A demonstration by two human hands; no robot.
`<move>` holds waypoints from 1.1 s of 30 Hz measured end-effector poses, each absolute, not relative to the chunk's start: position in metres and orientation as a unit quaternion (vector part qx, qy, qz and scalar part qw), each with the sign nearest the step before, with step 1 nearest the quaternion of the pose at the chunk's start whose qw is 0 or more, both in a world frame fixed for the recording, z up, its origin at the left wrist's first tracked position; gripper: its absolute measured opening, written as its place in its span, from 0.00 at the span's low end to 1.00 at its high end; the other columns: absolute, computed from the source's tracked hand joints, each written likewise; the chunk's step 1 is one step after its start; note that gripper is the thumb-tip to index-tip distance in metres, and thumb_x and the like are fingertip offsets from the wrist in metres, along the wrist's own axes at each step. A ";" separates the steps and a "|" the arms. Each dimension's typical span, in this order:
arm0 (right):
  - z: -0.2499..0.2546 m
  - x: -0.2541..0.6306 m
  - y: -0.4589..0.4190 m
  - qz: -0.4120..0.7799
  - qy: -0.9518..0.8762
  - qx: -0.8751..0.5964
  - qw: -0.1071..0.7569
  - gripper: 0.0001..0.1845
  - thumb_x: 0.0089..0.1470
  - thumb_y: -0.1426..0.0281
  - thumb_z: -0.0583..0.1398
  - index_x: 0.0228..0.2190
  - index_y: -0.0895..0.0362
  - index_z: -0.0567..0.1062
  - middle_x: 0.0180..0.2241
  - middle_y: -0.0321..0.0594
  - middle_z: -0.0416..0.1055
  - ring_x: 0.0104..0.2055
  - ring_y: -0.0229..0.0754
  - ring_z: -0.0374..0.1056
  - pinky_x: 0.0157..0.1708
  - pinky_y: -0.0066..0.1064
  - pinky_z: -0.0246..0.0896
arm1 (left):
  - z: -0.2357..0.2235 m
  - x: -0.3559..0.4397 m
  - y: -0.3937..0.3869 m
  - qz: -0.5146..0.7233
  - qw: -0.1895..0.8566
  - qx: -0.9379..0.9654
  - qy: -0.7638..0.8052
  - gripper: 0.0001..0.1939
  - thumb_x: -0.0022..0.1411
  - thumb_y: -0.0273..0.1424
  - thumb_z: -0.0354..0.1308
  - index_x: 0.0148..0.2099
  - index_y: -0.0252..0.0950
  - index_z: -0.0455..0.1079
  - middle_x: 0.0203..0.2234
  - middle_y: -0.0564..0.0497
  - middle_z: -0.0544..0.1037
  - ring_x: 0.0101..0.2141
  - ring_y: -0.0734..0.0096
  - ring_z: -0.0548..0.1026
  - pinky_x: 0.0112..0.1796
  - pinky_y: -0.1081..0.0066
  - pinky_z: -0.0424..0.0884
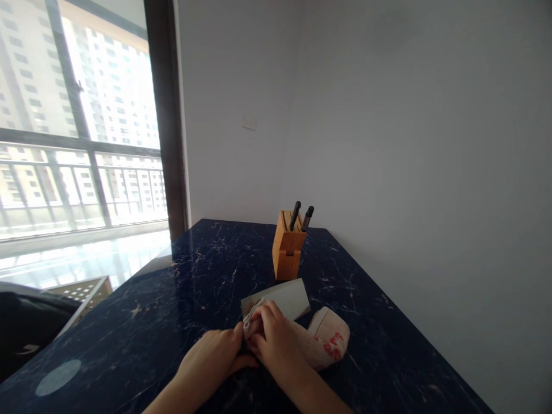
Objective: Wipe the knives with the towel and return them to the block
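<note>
Right at the bottom centre of the frame, left hand and right hand side by side, knuckles almost touching, over a wide cleaver blade lying flat on the dark blue marble surface! Right grip clamped on a fold of white towel, fingers bearing down at the blade's near corner. Left grip curled together just beside it, whatever lies inside hidden behind the fingers. Bulk of the towel rolled up at lower centre-right, red lettering on top, tight against the right wrist. Blade's far edge just short of a bamboo knife block, only a narrow gap there, two dark knife handles jutting from the top. Plenty of open stone left of the hands, all the way to the diagonal edge at lower left, and more right of the towel, out to the long edge along the white wall. Past that left edge, a black bag low in the corner, and up at upper left, a tall window with tower blocks outside.
</note>
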State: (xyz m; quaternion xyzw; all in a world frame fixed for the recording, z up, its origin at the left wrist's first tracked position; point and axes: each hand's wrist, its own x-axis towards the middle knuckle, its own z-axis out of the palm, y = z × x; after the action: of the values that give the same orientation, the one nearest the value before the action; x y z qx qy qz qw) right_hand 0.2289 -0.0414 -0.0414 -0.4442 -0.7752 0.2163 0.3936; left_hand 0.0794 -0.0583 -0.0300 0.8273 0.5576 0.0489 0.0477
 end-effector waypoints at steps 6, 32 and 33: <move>-0.034 0.228 -0.043 0.201 -0.780 -0.462 0.372 0.17 0.38 0.84 0.51 0.31 0.55 0.65 0.36 0.36 0.62 0.39 0.39 0.61 0.40 0.31 0.57 | -0.030 0.080 -0.058 0.047 0.050 0.823 0.564 0.22 0.56 0.48 0.50 0.43 0.35 0.67 0.30 0.45 0.79 0.32 0.51 0.77 0.32 0.62 0.71; -0.033 0.231 -0.049 0.178 -0.784 -0.459 0.378 0.14 0.42 0.83 0.51 0.30 0.55 0.64 0.34 0.35 0.63 0.36 0.38 0.62 0.37 0.30 0.58 | -0.028 0.081 -0.061 0.029 0.028 0.841 0.539 0.23 0.57 0.48 0.49 0.45 0.34 0.65 0.31 0.44 0.78 0.32 0.51 0.77 0.31 0.63 0.71; -0.031 0.231 -0.046 0.168 -0.779 -0.461 0.389 0.14 0.43 0.83 0.51 0.31 0.55 0.65 0.34 0.36 0.63 0.37 0.38 0.62 0.38 0.31 0.58 | -0.028 0.082 -0.061 0.025 0.022 0.843 0.536 0.23 0.58 0.48 0.48 0.45 0.34 0.66 0.31 0.43 0.78 0.31 0.51 0.77 0.30 0.63 0.71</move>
State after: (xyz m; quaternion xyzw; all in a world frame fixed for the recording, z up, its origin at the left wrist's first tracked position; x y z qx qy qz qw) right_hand 0.2313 -0.0460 -0.0307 -0.4614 -0.7794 0.1684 0.3890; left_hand 0.0823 -0.0612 -0.0276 0.8434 0.5362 0.0245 0.0217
